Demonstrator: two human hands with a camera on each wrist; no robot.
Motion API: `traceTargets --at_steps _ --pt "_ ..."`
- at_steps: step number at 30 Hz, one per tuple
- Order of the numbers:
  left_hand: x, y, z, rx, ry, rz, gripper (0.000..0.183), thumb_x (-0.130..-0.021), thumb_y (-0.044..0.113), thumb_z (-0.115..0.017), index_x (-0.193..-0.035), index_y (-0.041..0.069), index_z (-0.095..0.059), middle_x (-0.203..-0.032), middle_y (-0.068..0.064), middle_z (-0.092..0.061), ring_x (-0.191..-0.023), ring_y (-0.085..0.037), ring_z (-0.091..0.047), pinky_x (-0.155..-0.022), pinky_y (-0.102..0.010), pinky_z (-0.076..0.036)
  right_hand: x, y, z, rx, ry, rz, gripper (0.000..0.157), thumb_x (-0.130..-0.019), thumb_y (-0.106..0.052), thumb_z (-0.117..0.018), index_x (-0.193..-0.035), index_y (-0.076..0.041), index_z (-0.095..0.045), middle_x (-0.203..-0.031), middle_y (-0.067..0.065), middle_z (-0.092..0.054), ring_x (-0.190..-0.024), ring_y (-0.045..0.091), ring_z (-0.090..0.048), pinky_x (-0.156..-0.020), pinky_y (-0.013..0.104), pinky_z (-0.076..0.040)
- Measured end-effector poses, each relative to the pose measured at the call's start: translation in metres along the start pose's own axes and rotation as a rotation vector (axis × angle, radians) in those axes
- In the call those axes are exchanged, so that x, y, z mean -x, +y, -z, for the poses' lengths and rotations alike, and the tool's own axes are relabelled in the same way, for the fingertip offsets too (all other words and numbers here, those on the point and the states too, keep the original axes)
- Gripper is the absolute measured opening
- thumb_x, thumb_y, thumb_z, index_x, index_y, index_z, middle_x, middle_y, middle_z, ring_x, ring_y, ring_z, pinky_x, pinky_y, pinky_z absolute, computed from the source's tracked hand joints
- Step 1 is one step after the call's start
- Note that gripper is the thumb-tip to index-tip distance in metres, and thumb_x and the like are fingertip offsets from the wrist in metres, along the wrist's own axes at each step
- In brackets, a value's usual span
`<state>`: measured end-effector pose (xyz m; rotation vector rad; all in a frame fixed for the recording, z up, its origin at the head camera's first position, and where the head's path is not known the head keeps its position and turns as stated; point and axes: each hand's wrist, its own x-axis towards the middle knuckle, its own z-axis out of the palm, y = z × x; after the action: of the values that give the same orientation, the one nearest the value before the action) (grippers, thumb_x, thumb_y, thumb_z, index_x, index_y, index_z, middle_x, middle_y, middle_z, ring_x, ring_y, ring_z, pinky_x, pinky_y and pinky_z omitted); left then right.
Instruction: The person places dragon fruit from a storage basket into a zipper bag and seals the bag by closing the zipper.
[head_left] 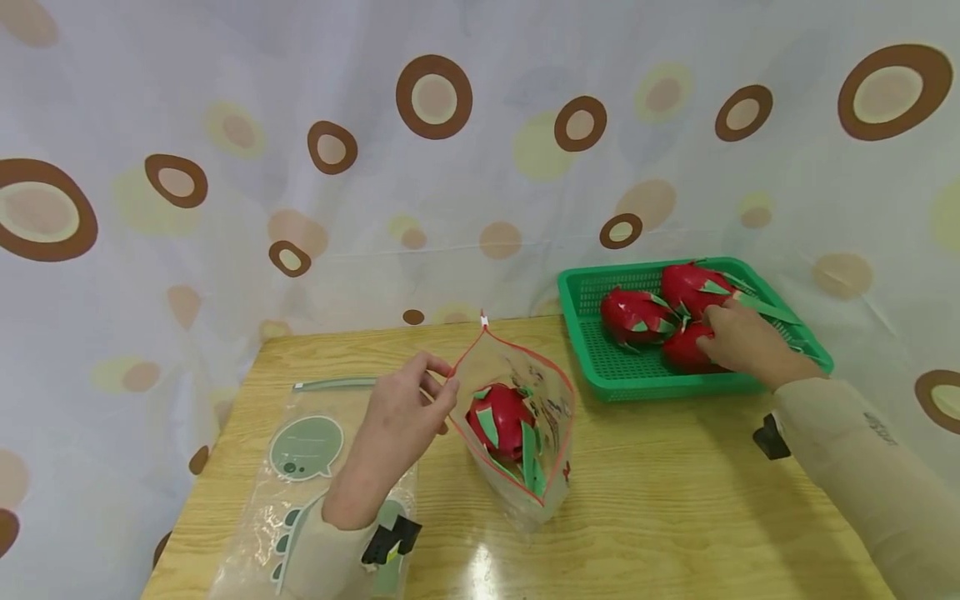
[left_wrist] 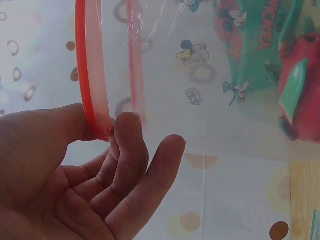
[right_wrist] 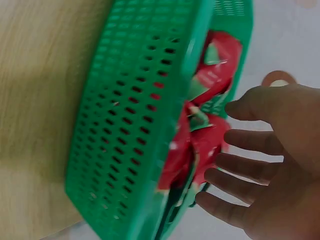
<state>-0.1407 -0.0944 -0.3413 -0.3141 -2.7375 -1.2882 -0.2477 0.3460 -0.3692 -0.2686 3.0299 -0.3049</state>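
Spotted curtain backs the wooden table (head_left: pixel 675 500), where the dragon fruit (head_left: pixel 686 348) lies at the green basket (head_left: pixel 581 333)'s near wall under the right hand (head_left: pixel 742 342)'s spread fingers, best wrapped fully before lifting, while the left hand (head_left: pixel 401 417) pinches the zip bag (head_left: pixel 525 417)'s red rim, holding its mouth wide.

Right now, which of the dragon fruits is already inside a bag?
The single dragon fruit in the open zip bag that the left hand pinches; the other three lie in the green basket.

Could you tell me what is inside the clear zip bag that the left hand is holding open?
Inside the zip bag, pinched at its red rim by the left hand, sits one red dragon fruit with green scales. The bag's bottom, beneath the fruit, is covered from view.
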Motion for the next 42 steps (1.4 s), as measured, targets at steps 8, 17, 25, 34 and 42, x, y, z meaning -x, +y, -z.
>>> traceTargets --at_steps 8,17,25,34,42 --pt "-0.001 -0.002 -0.001 0.019 0.007 0.035 0.015 -0.095 0.017 -0.065 -0.108 0.010 -0.062 -0.072 0.001 -0.066 -0.050 -0.010 -0.062 -0.047 -0.024 -0.050 -0.005 0.019 -0.014 0.029 -0.087 -0.064 0.063 -0.091 -0.020 -0.064 -0.133 0.015 -0.034 -0.131 0.048 -0.030 -0.113 0.065 -0.037 -0.084 0.072 -0.043" --pt "0.001 -0.003 -0.003 0.020 0.007 0.035 0.017 -0.095 0.018 -0.063 -0.111 0.011 -0.061 -0.073 0.002 -0.065 -0.050 -0.009 -0.061 -0.049 -0.024 -0.053 -0.013 0.035 -0.026 0.033 -0.144 -0.093 0.079 -0.084 -0.025 -0.075 -0.141 0.007 -0.031 -0.134 0.045 -0.026 -0.120 0.065 -0.024 -0.092 0.079 -0.031" --pt "0.001 -0.003 -0.004 0.024 0.004 0.046 0.017 -0.096 0.017 -0.062 -0.112 0.010 -0.060 -0.072 0.002 -0.064 -0.050 -0.010 -0.061 -0.049 -0.025 -0.052 -0.018 0.043 -0.032 0.025 -0.187 -0.110 0.090 -0.083 -0.034 -0.078 -0.145 0.002 -0.025 -0.136 0.045 -0.023 -0.122 0.067 -0.019 -0.092 0.081 -0.026" --pt "0.001 -0.003 -0.006 0.018 0.001 0.041 0.019 -0.096 0.018 -0.062 -0.113 0.011 -0.059 -0.073 0.002 -0.064 -0.049 -0.007 -0.060 -0.048 -0.025 -0.052 -0.021 0.047 -0.036 0.032 -0.183 -0.108 0.093 -0.082 -0.031 -0.079 -0.147 0.000 -0.021 -0.136 0.044 -0.023 -0.121 0.067 -0.021 -0.089 0.080 -0.029" --pt "0.000 -0.002 -0.008 0.001 0.010 0.033 0.019 -0.096 0.019 -0.063 -0.113 0.011 -0.060 -0.072 0.003 -0.064 -0.050 -0.008 -0.061 -0.044 -0.025 -0.047 -0.024 0.056 -0.039 0.039 -0.146 -0.033 0.088 -0.080 -0.034 -0.080 -0.146 -0.003 -0.031 -0.136 0.040 -0.031 -0.117 0.063 -0.028 -0.086 0.079 -0.035"
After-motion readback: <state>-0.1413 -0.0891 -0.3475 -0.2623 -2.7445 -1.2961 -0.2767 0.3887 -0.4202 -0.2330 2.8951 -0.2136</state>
